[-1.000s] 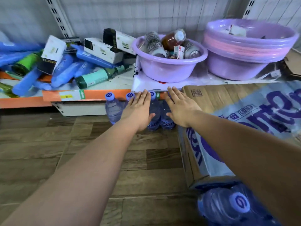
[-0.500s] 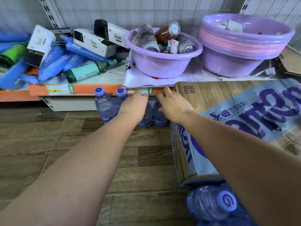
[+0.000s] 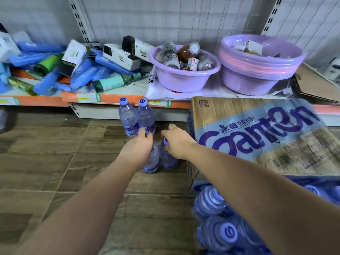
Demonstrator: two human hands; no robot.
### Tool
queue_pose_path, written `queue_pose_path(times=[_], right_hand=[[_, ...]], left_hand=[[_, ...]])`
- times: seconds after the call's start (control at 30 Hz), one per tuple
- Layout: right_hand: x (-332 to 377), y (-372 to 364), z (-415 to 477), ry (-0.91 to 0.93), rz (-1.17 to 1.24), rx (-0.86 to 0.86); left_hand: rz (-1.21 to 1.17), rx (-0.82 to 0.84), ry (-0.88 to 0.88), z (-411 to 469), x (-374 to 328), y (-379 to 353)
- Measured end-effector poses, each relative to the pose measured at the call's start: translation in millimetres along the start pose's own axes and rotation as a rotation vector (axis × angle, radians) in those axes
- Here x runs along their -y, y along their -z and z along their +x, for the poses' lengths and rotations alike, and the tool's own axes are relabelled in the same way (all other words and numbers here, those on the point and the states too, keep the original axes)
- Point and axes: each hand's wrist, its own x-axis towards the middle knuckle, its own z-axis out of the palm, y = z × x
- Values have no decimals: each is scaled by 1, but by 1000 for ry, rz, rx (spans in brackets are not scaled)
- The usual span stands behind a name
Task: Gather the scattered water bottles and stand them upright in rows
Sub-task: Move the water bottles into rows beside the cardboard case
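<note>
Wood-look floor [image 3: 55, 162] runs under a low shop shelf [image 3: 114, 97]. Just left of the water carton [image 3: 257, 129], our left hand [image 3: 139, 146] is clamped round the left bottle [image 3: 153, 161] and our right hand [image 3: 177, 142] round the right bottle [image 3: 168, 161]. A second ago both hands lay flat over four caps. The back pair [image 3: 136, 116] stays upright left of the carton's far corner, so we seem to be starting a second row.
</note>
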Motion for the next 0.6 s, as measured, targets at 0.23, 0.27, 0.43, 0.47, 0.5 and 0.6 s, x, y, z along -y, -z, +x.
queue_pose_path(times=[0.23, 0.27, 0.43, 0.47, 0.5, 0.6], right_hand=[[27, 35, -76, 118, 174, -70], [29, 47, -88, 138, 194, -88], [29, 130, -149, 195, 197, -153], [28, 149, -161, 207, 176, -150], [26, 166, -173, 217, 159, -136], [13, 212, -209, 226, 67, -108]], left_hand=[[-9, -1, 56, -71, -14, 65], [-22, -7, 76, -82, -17, 77], [-62, -51, 112, -130, -57, 157], [-60, -65, 102, -138, -67, 174], [-62, -84, 92, -145, -78, 191], [-72, -164, 62, -158, -114, 236]])
